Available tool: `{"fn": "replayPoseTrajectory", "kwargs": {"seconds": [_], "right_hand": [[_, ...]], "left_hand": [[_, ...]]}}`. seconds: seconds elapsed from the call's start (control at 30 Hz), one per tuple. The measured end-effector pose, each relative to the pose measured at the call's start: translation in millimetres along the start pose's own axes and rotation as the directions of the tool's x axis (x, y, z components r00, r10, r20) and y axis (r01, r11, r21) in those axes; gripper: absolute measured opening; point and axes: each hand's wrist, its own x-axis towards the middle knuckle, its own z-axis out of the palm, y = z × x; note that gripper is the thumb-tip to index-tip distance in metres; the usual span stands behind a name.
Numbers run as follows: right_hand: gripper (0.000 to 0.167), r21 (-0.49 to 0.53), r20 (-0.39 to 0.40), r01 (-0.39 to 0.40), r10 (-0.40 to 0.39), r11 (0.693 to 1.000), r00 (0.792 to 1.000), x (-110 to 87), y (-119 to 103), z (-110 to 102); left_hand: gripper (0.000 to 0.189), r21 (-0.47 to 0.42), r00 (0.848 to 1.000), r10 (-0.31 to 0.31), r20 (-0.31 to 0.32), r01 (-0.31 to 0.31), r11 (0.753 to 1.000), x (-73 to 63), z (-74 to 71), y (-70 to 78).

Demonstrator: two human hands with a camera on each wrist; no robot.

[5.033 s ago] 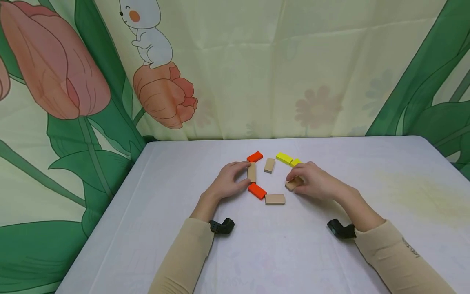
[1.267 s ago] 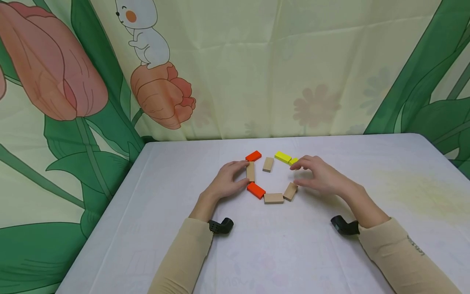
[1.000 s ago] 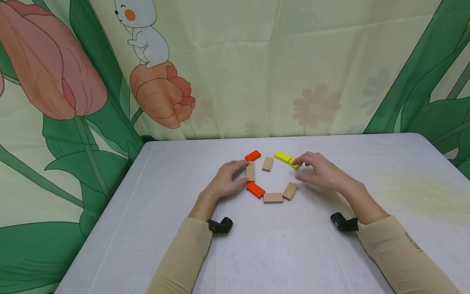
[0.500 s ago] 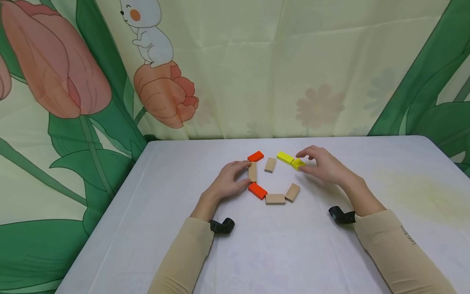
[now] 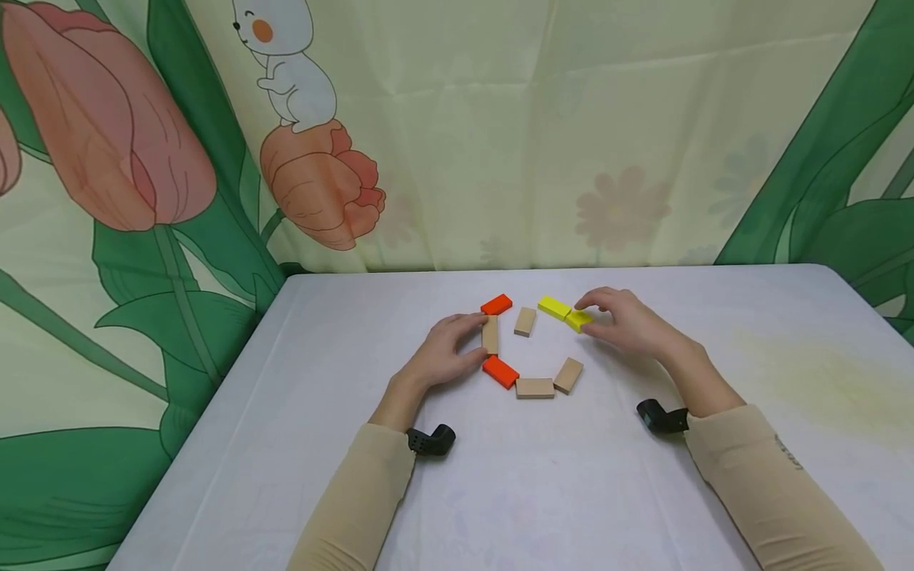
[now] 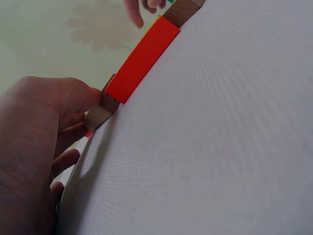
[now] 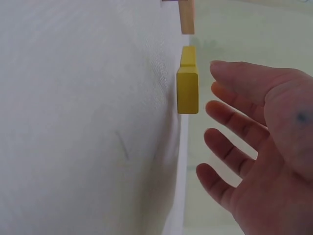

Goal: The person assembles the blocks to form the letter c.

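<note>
Small flat blocks lie in a broken ring on the table (image 5: 457,492). My left hand (image 5: 443,349) holds a plain wooden block (image 5: 489,336) at the ring's left, index finger at its far end and thumb at its near end. Red blocks (image 5: 501,371) adjoin both its ends; one red block (image 6: 144,61) shows large in the left wrist view. My right hand (image 5: 628,321) hovers with spread, loosely bent fingers beside the nearer yellow block (image 5: 577,320). A gap shows between its fingertips (image 7: 218,68) and that block in the right wrist view.
A second yellow block (image 5: 554,308) meets the nearer one. One plain block (image 5: 524,322) lies inside the ring. Two more plain blocks (image 5: 535,388) form its front. A printed cloth (image 5: 485,159) hangs behind the table.
My right hand has let go of a plain block, which now lies angled at the ring's front right, and has moved back to the yellow blocks. My left hand stays where it was.
</note>
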Motion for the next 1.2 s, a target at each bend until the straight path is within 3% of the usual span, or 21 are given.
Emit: {"fn": "replayPoseTrajectory", "kwargs": {"seconds": [0.37, 0.87, 1.2], "right_hand": [[0.038, -0.028, 0.045, 0.004, -0.003, 1.000, 0.999, -0.4, 0.8, 0.5], [0.031, -0.065, 0.037, 0.011, -0.009, 0.998, 0.999, -4.4, -2.1, -0.2], [0.024, -0.027, 0.015, 0.081, -0.081, 0.996, 0.997, -4.0, -0.6, 1.0]], "left_hand": [[0.057, -0.006, 1.000, 0.007, -0.006, -0.007, 1.000, -0.7, -1.1, 1.1], [0.057, -0.001, 1.000, 0.006, -0.002, -0.006, 1.000, 0.1, 0.3, 0.4], [0.056, -0.002, 1.000, 0.009, -0.003, -0.009, 1.000, 0.2, -0.4, 0.8]]}}
